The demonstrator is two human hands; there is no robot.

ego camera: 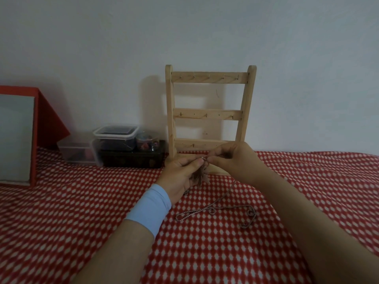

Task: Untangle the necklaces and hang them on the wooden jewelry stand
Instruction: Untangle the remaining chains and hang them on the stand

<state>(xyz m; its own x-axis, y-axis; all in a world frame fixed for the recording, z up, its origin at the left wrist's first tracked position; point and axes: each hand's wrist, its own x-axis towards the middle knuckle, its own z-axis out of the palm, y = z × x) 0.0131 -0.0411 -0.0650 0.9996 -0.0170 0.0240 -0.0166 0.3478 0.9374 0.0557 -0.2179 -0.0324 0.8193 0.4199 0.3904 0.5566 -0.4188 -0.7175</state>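
Item 1, the necklace chain (217, 212): silver-coloured, lying in a loose, kinked loop on the tablecloth (82, 212) in front of the person; 1 strand rises from the cloth to the hands; a short bit of chain also shows under the left palm.

Item 2, the pendant (202, 177): brownish, leaf-like, hanging below the fingertips of the left hand (180, 173); its finer detail is too blurred to report.

Left hand: thumb and fingers curled together, pinching the top of the pendant at a small metal ring; a light blue wristband (149, 208) sits on the wrist.

Right hand (231, 160): fingertips closed together, pinching the chain at the same ring, touching the left fingertips; whether a clasp is involved cannot be told.

Item 3, the wooden jewelry stand (209, 114): upright against the wall just behind the hands; 2 posts, 3 crossbars with small pegs; the chain is off the stand.

Surroundings, left of the stand: a black box (131, 158) with a clear lidded tub (115, 133) and a round jar (146, 141) on top; a smaller clear box (75, 152) beside them; further left, a red case (51, 119) with a grey panel.
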